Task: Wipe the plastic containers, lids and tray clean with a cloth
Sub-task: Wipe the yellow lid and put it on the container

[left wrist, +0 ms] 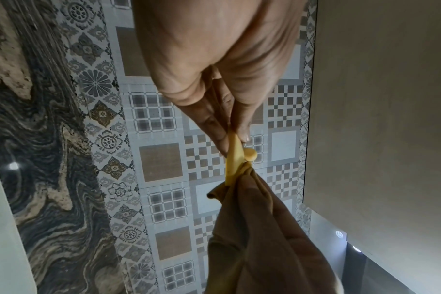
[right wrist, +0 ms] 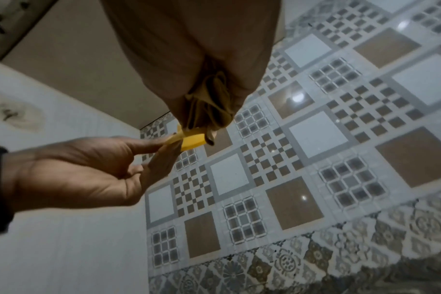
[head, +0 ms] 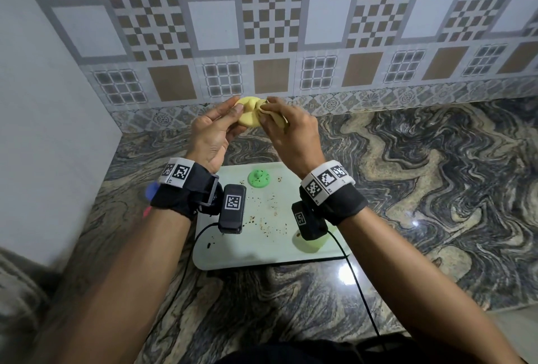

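Your left hand point(head: 214, 133) has a yellow lid point(head: 249, 115) pinched by its rim between thumb and fingertips point(left wrist: 243, 131), a light grip that leaves both faces of the lid bare for wiping. In the left wrist view the lid stands edge-on with its small knob point(left wrist: 251, 154) jutting to one side. Your right hand point(head: 289, 133) is bunched round a tan cloth point(left wrist: 252, 228), fingers curled to press a wad of it against the far part of the lid, so the cloth touches the lid just beside the knob; that bunching looks meant to give you a firm pad to work into the crease around the knob. You hold the pair raised above the far edge of the tray point(head: 291, 256), well off the desk point(head: 422, 189), probably so you can turn the lid freely and see both sides. Below your wrists the pale tray lies flat on the desk, and its surface carries scattered brown specks and smears, so it appears not yet wiped. A green lid point(head: 259, 179) sits on the far part of the tray, speckled too, and a pale green container point(head: 308, 244) stands near the tray's right near corner, partly hidden by your right wrist camera. Something blue and pink shows to the left behind your left wrist strap, too hidden to name. The patterned tile wall point(head: 320, 43) rises at the far edge of the desk.
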The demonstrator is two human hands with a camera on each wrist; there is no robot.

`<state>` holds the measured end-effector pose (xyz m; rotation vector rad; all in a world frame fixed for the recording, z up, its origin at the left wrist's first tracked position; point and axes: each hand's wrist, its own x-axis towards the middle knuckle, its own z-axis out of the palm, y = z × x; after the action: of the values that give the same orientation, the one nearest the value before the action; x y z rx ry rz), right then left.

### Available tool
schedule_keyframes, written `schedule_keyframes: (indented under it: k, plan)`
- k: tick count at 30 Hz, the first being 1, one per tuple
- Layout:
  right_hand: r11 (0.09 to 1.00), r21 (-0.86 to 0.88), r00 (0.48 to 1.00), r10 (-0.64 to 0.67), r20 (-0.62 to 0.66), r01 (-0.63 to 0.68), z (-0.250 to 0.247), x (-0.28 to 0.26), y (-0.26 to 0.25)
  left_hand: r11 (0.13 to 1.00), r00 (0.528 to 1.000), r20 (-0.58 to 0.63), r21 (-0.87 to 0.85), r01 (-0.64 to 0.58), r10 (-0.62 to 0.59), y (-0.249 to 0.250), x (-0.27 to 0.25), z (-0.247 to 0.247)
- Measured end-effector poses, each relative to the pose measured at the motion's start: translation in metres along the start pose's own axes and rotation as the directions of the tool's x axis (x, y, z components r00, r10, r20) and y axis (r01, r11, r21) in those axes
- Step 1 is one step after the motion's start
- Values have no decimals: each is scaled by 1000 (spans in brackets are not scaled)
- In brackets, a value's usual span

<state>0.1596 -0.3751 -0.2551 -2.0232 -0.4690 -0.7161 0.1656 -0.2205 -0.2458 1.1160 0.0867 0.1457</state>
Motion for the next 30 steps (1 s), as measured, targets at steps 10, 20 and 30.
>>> schedule_keyframes:
  k: [10,20,30]
  plan:
    - [979,-83,982,-186,-6,185,0,0,3,999,999,-10,6,-37,37,2,-1,6]
    - [907,-262,943,-316,101,331,3,2,7,997,997,28,30,-69,68,4,-1,2]
    - [961,-181,978,-207,34,209,9,8,-2,996,995,60,33,-77,75,9,0,1]
